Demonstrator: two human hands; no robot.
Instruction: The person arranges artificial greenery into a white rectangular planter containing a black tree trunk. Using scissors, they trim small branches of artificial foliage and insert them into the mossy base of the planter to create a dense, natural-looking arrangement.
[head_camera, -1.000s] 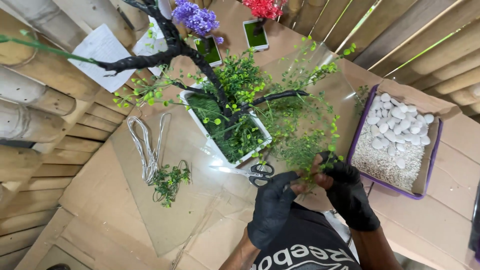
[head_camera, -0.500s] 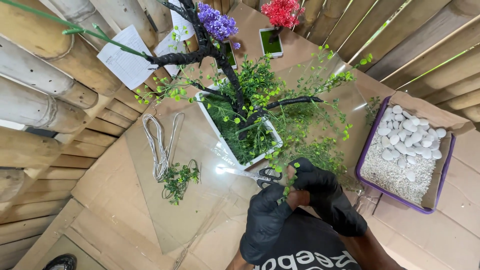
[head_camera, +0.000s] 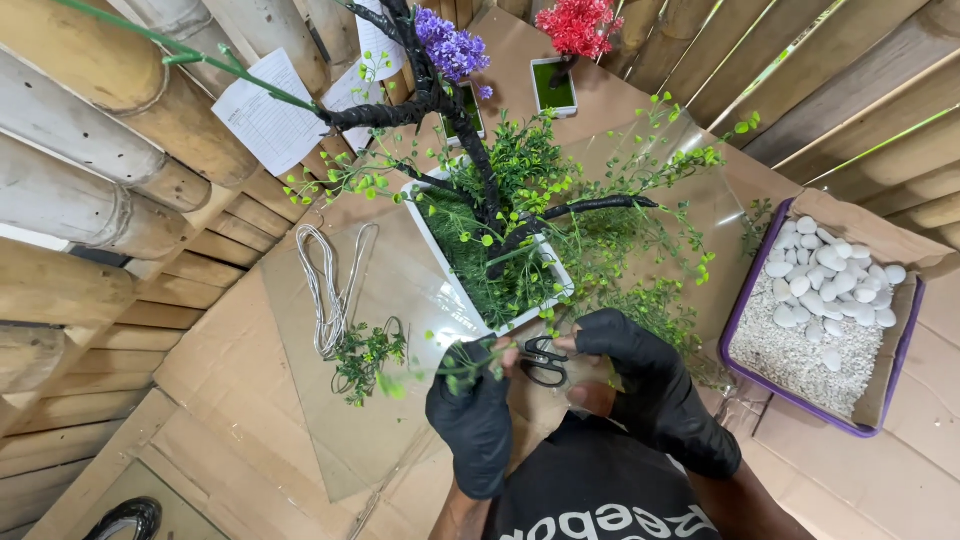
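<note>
My left hand (head_camera: 474, 412), in a black glove, holds a thin green sprig (head_camera: 440, 366) that sticks out to the left. My right hand (head_camera: 640, 385), also gloved, meets it just in front of the black-handled scissors (head_camera: 543, 359) lying on the table; I cannot tell whether it grips them. Just beyond my hands stands a white rectangular planter (head_camera: 448, 270) with a dark, wrapped artificial tree (head_camera: 480, 170) and green foliage.
A purple tray (head_camera: 742, 300) of white pebbles and gravel lies at right. A coil of pale wire (head_camera: 325, 290) and a loose green sprig (head_camera: 365, 355) rest on the clear sheet at left. Purple flowers (head_camera: 450, 45), red flowers (head_camera: 580, 25) and paper sheets (head_camera: 265, 110) sit farther back by bamboo poles.
My hands have moved left from the foliage at the planter's right and come together by the scissors. My left hand now holds a green sprig out to the left.
</note>
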